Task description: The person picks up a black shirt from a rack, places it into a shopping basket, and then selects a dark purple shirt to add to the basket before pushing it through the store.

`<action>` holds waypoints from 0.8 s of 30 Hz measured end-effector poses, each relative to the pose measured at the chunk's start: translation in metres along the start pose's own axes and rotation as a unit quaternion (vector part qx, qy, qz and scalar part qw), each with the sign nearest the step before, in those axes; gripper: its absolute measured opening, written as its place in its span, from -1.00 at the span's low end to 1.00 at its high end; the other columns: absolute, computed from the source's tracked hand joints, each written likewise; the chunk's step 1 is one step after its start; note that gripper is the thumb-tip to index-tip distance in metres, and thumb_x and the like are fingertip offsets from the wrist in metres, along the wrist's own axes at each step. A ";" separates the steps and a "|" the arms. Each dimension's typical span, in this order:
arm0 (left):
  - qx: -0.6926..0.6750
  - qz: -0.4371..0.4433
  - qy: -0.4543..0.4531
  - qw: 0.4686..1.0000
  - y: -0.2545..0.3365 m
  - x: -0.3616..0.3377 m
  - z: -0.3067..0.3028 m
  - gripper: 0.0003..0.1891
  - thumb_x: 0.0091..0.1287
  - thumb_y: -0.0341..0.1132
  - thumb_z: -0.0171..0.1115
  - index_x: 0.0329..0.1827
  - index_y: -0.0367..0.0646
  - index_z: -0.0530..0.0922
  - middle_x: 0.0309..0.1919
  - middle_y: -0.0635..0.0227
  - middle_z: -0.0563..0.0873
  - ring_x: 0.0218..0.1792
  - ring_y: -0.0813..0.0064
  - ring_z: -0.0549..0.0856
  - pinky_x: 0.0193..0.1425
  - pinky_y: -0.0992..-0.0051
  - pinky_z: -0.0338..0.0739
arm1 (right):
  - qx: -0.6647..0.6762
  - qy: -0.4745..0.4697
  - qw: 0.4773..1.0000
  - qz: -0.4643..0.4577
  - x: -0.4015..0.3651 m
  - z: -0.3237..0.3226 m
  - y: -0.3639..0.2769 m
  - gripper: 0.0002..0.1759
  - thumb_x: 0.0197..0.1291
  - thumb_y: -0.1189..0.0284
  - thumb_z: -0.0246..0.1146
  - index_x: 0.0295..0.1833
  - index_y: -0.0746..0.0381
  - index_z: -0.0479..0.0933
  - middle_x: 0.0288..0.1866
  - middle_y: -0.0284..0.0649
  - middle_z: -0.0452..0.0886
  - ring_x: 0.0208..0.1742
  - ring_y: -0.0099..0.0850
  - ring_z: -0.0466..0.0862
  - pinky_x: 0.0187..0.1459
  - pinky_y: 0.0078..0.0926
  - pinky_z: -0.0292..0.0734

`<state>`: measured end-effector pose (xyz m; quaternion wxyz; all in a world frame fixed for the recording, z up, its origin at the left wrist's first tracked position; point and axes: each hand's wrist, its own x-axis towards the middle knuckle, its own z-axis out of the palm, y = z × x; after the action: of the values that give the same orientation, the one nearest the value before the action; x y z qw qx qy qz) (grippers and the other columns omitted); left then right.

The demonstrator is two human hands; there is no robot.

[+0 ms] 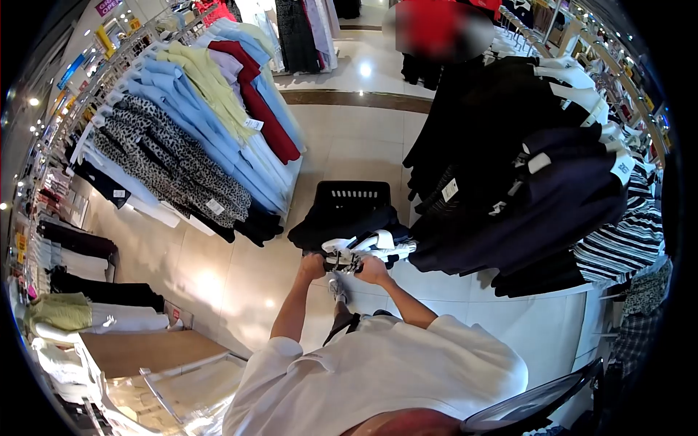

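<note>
A black shopping basket (354, 190) with slots in its far wall stands in front of my body. Dark garments (331, 224) lie in it, and white hangers (374, 243) bunch up at its near side. My left hand (313, 266) is closed at the basket's near left, by a dark handle bar. On the right of the same bar, my right hand (374, 270) is closed too, close beside the hangers. The hangers partly hide the bar between my hands.
A rack of light blue, yellow, red and leopard-print clothes (178, 163) stands on the left. Dark clothes (516, 196) and striped tops (624, 236) hang close on the right. A tiled aisle (349, 142) runs ahead, where a person (436, 33) stands. A wooden-topped display (156, 350) is at lower left.
</note>
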<state>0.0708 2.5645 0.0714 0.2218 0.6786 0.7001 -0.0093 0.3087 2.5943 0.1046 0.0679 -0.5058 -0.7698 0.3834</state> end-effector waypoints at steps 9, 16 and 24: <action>0.039 0.055 -0.026 0.997 -0.041 0.101 -0.038 -0.88 -0.09 -0.37 0.21 -0.48 -0.09 0.67 -0.40 0.07 0.69 -0.28 0.05 0.68 -0.15 0.20 0.59 | -0.005 0.002 0.997 0.081 0.088 -0.005 -0.013 -0.61 -0.26 0.14 0.37 -0.31 0.17 0.67 -0.24 -0.03 0.65 -0.15 -0.12 0.64 -0.04 -0.24 0.55; 0.041 0.100 -0.034 0.994 -0.057 0.160 -0.077 -0.82 -0.11 -0.32 0.24 -0.42 -0.11 0.67 -0.36 0.10 0.69 -0.24 0.08 0.67 -0.09 0.19 0.57 | -0.003 0.050 0.995 0.091 0.143 -0.016 -0.023 -0.61 -0.30 0.15 0.36 -0.43 0.25 0.64 -0.40 0.01 0.64 -0.31 -0.08 0.65 -0.17 -0.24 0.58; 0.049 0.149 0.008 0.988 -0.075 0.233 -0.096 -0.85 -0.18 -0.34 0.21 -0.50 -0.13 0.64 -0.42 0.11 0.68 -0.26 0.09 0.67 -0.11 0.21 0.57 | 0.022 0.100 0.990 0.098 0.201 -0.029 -0.027 -0.62 -0.31 0.18 0.36 -0.49 0.32 0.60 -0.52 0.03 0.60 -0.41 -0.04 0.63 -0.29 -0.20 0.54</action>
<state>-0.0251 2.8095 0.0612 0.1815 0.7852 0.5920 -0.0045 0.2067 2.7714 0.0860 0.1181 -0.6129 -0.6974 0.3523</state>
